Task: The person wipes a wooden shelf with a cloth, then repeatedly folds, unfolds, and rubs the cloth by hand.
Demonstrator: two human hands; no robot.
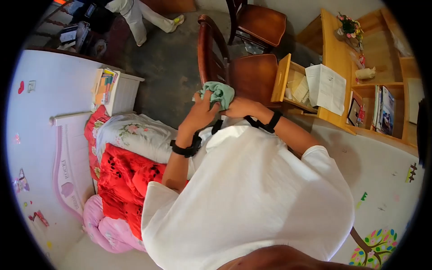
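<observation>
A bunched pale green cloth is between my two hands, in front of my body and near the wooden chair. My left hand grips it from the left, fingers curled against the fabric. On the other side my right hand closes on the cloth's lower right edge, its fingertips partly hidden. Each wrist wears a black strap.
A second chair stands farther back. To the right, a desk has an open drawer and papers. The bed's red blanket and a white nightstand are at left. Another person's legs show at the back.
</observation>
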